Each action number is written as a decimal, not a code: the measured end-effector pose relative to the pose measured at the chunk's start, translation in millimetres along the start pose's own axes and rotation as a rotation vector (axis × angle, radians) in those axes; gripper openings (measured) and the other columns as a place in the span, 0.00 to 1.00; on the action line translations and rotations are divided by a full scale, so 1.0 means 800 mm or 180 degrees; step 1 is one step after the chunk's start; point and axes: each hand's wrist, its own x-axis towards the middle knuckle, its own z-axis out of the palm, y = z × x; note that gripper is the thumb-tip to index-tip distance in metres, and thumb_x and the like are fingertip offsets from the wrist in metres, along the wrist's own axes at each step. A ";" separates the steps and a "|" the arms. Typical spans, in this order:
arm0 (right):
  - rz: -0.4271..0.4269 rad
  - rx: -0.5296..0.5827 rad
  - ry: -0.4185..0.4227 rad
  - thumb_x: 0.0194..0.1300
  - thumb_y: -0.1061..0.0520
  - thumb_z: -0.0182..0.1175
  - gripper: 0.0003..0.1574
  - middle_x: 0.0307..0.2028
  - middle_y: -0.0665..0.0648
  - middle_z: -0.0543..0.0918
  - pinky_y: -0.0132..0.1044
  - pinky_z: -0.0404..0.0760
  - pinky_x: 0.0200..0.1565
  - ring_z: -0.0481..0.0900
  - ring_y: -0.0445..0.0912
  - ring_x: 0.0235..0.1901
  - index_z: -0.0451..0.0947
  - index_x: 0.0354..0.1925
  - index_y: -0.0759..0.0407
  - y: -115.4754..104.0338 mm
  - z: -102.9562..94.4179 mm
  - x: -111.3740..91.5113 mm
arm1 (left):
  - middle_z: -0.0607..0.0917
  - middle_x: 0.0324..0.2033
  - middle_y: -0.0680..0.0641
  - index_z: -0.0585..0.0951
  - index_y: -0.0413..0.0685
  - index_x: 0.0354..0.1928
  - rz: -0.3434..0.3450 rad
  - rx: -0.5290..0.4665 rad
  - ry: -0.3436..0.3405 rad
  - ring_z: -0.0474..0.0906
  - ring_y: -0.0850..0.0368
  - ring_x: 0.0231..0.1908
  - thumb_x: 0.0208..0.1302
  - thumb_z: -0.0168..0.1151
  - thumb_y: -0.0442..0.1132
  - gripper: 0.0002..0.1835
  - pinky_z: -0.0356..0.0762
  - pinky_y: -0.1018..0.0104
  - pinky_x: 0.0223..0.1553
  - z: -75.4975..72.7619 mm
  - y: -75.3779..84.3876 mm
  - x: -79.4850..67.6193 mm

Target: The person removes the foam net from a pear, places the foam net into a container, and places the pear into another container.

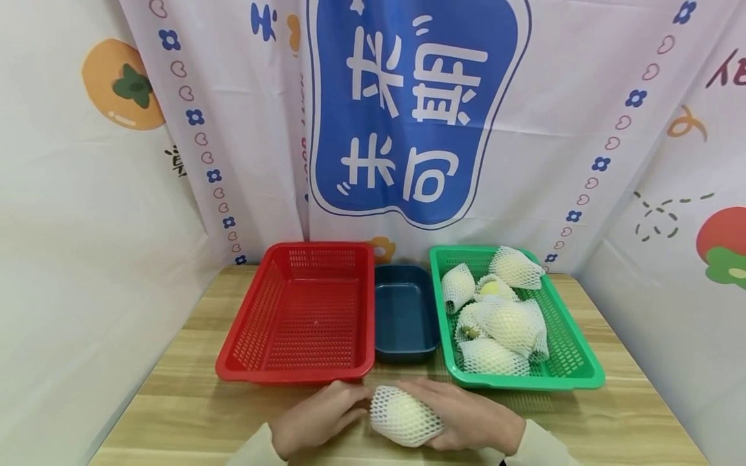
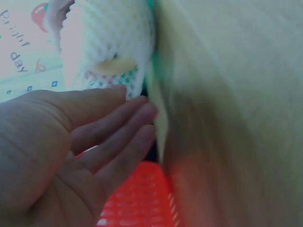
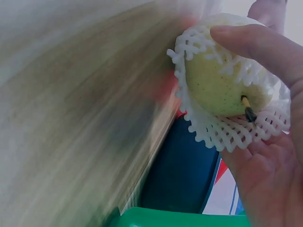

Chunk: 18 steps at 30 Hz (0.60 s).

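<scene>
In the head view my right hand (image 1: 466, 414) holds a pear (image 3: 213, 90) in a white foam net (image 1: 403, 415) low over the table, in front of the baskets. The right wrist view shows the thumb across the net and the other fingers around the far side; the pear's yellow-green speckled skin and dark-tipped stem show at the net's open end. My left hand (image 1: 320, 417) is on the other side, its fingertips right at the net's opposite end. In the left wrist view its fingers are loosely extended, and a pale patch of pear shows through that end.
A red basket (image 1: 364, 310) stands behind my left hand. Beside it is a dark blue tray (image 1: 406, 317). To the right, a green basket (image 1: 568, 323) contains several net-wrapped fruits (image 1: 507, 323). A printed cloth (image 1: 419, 129) hangs behind the wooden table (image 1: 175, 401).
</scene>
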 end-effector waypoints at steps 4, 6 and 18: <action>0.0072 0.0001 -0.0025 0.63 0.50 0.75 0.61 0.79 0.50 0.68 0.50 0.80 0.67 0.73 0.53 0.74 0.52 0.84 0.49 0.001 0.000 -0.001 | 0.88 0.49 0.59 0.82 0.55 0.56 0.0184 -0.0148 0.0149 0.81 0.73 0.48 0.73 0.67 0.37 0.13 0.84 0.73 0.50 0.011 -0.002 0.007; 0.0092 0.0000 -0.0032 0.63 0.49 0.75 0.61 0.78 0.51 0.69 0.50 0.80 0.66 0.73 0.53 0.74 0.52 0.84 0.49 0.001 0.001 -0.001 | 0.87 0.53 0.58 0.81 0.56 0.59 0.0176 -0.0196 0.0192 0.81 0.71 0.52 0.72 0.68 0.39 0.16 0.84 0.70 0.53 0.013 0.000 0.009; -0.0034 -0.0004 0.0070 0.60 0.52 0.77 0.66 0.78 0.54 0.69 0.47 0.80 0.67 0.74 0.51 0.73 0.49 0.85 0.50 0.001 0.004 0.003 | 0.81 0.66 0.50 0.74 0.49 0.72 -0.0122 -0.0173 0.0249 0.79 0.59 0.64 0.67 0.75 0.45 0.34 0.82 0.62 0.63 0.017 0.026 0.013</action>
